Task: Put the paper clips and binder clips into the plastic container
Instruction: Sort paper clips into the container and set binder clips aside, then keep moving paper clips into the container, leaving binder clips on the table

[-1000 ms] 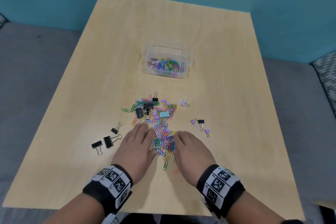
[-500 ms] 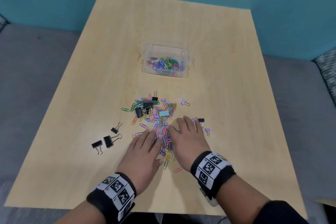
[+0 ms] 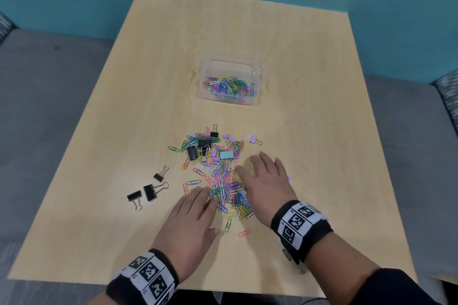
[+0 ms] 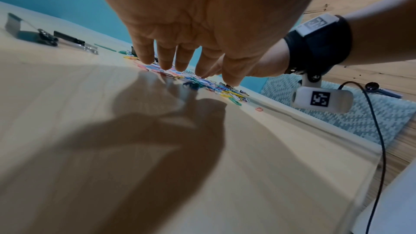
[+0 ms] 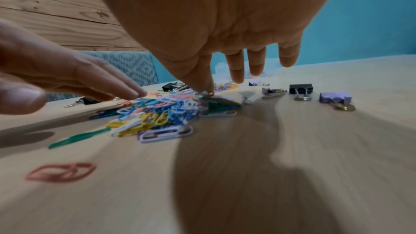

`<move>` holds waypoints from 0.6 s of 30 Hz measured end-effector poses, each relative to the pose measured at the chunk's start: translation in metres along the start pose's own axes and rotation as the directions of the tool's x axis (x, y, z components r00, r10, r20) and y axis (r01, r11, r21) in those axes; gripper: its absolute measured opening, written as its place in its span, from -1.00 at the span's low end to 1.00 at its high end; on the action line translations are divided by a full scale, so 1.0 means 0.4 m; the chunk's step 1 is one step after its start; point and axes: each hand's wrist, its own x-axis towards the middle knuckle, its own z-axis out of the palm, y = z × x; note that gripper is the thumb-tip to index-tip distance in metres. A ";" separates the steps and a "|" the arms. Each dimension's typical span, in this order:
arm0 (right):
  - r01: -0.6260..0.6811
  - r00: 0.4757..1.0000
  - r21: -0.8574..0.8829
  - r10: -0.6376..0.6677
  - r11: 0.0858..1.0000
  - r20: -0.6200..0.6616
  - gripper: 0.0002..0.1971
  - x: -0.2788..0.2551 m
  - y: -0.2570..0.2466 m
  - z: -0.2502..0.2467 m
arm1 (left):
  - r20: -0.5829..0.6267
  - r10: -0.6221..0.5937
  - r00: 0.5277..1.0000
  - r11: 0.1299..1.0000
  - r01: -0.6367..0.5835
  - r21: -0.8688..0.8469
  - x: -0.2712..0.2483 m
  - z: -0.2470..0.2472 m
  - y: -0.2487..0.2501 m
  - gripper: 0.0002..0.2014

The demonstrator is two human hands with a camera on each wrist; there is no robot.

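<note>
- Head view shows you three black binder clips (image 3: 148, 192) lying apart at the left of the table (image 3: 309, 106), outside both hands.
- Your left hand (image 3: 190, 220) lies flat with fingers straight, holding nothing, its fingertips at the near-left edge of the paper clip pile (image 3: 228, 190).
- That pile runs near to far between your hands, with more binder clips (image 3: 226, 155) mixed in at its far end.
- Your right hand (image 3: 266, 181) is also flat and empty, flanking the pile's right side and reaching slightly farther.
- Plastic container (image 3: 229, 82), already partly filled with clips, sits straight beyond the pile, well apart; any gathered load probably travels directly away from you.
</note>
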 end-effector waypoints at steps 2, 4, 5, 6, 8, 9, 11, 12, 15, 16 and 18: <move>-0.026 1.000 0.015 0.026 1.000 0.004 -0.40 0.010 0.014 -0.005 | -0.002 0.004 1.000 1.000 -0.004 -0.001 0.000 0.000 0.001 -0.42; -0.054 0.999 0.046 0.054 0.997 0.006 -0.42 0.015 0.031 -0.008 | -0.008 0.004 1.000 1.000 -0.004 0.001 0.000 0.000 -0.001 -0.42; -0.067 0.998 0.072 0.067 0.995 0.009 -0.43 0.017 0.040 -0.008 | -0.010 0.005 1.000 1.000 -0.005 0.001 0.001 0.000 -0.001 -0.43; -0.079 0.997 0.104 0.078 0.991 0.017 -0.44 0.018 0.049 -0.007 | -0.011 0.004 1.000 1.000 -0.004 -0.001 0.002 -0.002 -0.001 -0.43; -0.098 0.995 0.178 0.097 0.979 0.016 -0.47 0.021 0.068 -0.008 | -0.011 0.000 1.000 1.000 0.000 -0.006 0.005 -0.004 -0.001 -0.43; -0.105 0.994 0.228 0.110 0.968 -0.010 -0.48 0.022 0.077 -0.010 | -0.010 -0.002 1.000 1.000 0.002 -0.008 0.007 -0.005 -0.002 -0.43; -0.135 0.979 0.364 0.181 0.921 -0.094 -0.52 0.013 0.097 -0.017 | -0.016 -0.005 1.000 1.000 0.005 -0.008 0.011 -0.006 -0.006 -0.43; -0.156 0.964 0.423 0.231 0.893 -0.132 -0.54 0.002 0.104 -0.021 | -0.020 -0.007 1.000 1.000 0.007 -0.008 0.013 -0.007 -0.010 -0.43; -0.099 0.969 0.424 0.184 0.900 -0.166 -0.51 -0.048 0.083 -0.015 | -0.037 -0.024 0.999 1.000 0.024 -0.010 0.023 -0.008 -0.022 -0.42; -0.019 0.982 0.358 0.085 0.933 -0.168 -0.48 -0.063 0.061 -0.005 | -0.041 -0.030 0.999 1.000 0.029 -0.011 0.027 -0.007 -0.025 -0.42; 0.125 0.984 0.237 -0.090 0.963 -0.156 -0.48 -0.074 0.020 0.022 | -0.046 -0.032 0.998 0.999 0.031 -0.019 0.037 -0.006 -0.030 -0.42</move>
